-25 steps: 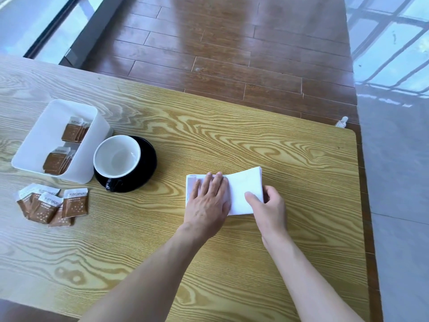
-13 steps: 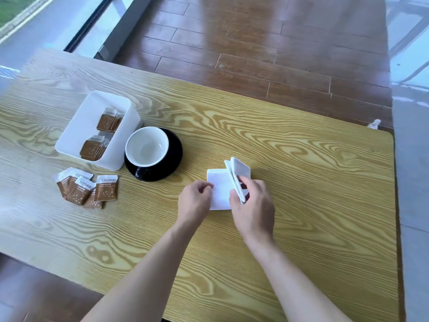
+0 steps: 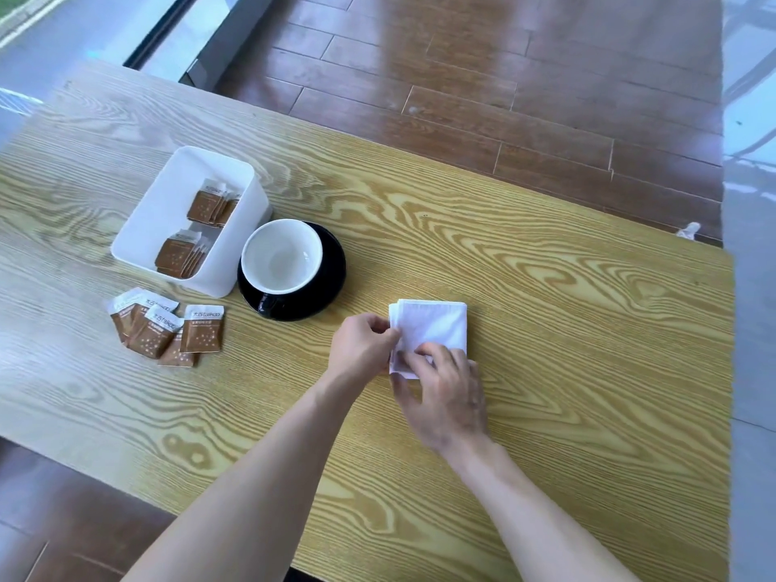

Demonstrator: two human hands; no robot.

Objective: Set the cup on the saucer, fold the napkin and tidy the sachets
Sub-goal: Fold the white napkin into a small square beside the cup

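A white napkin (image 3: 434,327) lies folded into a small square on the wooden table (image 3: 567,329). My left hand (image 3: 363,344) pinches its left edge. My right hand (image 3: 445,396) presses down on its near part with the fingertips. A cup (image 3: 281,256), white inside and black outside, stands on a black saucer (image 3: 329,283) to the left of the napkin. Several brown sachets (image 3: 166,329) lie loose on the table further left. More sachets (image 3: 197,233) sit in a white plastic box (image 3: 151,216) behind them.
The box touches the saucer's left side. The table's far edge meets a dark wooden floor (image 3: 483,90), and its right edge borders a grey floor strip (image 3: 751,329). A small white object (image 3: 688,229) sits beyond the far right corner.
The napkin went from a wide rectangle to a small square: my right hand lifted its right half over to the left and now presses it flat. My left hand moved from on top to the left edge.
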